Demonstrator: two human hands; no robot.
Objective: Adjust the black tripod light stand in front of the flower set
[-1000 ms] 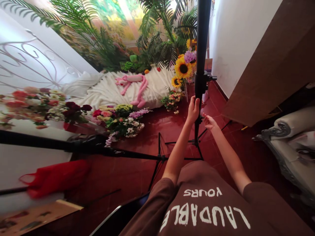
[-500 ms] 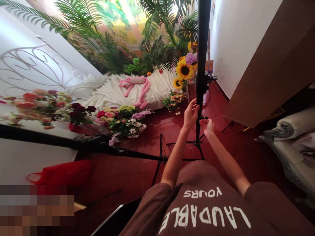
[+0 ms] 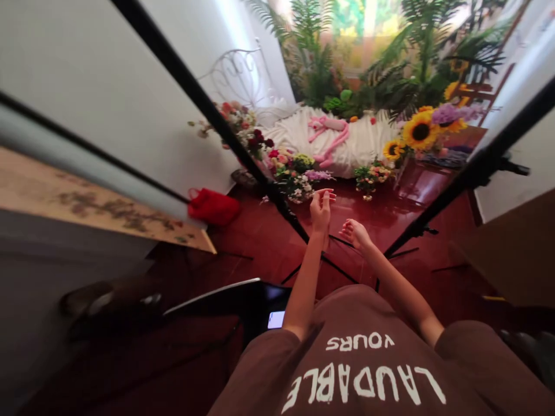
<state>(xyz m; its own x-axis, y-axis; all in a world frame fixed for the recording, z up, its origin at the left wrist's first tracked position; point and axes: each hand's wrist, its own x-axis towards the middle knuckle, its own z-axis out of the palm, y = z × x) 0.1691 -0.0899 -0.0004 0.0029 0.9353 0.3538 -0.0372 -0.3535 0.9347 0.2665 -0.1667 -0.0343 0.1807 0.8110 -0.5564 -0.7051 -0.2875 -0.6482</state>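
Observation:
My left hand [image 3: 321,209] is raised in front of my body, its fingers loosely bent and apart, with nothing seen in it. Lower and to its right is my right hand [image 3: 355,234], palm partly up, fingers slightly curled and apart, also holding nothing visible. The hands do not touch each other. Both hang over the red floor between two black stands. A slanting left stand pole [image 3: 191,95] runs down close beside my left hand. The right stand pole [image 3: 451,188], with clamp knobs on it, stands apart from my right hand.
Ahead, a white draped surface [image 3: 368,138] bears a pink plush toy [image 3: 332,138], ringed by flowers, sunflowers [image 3: 420,133] and palms. A red bag [image 3: 212,206] lies at left near a painted panel [image 3: 108,205]. A black chair-like object [image 3: 255,297] with a lit phone screen [image 3: 276,319] is beside me.
My view has turned left, so the scene sits further right. My hands, earlier beside the right stand pole, are now away from it, between the two stands.

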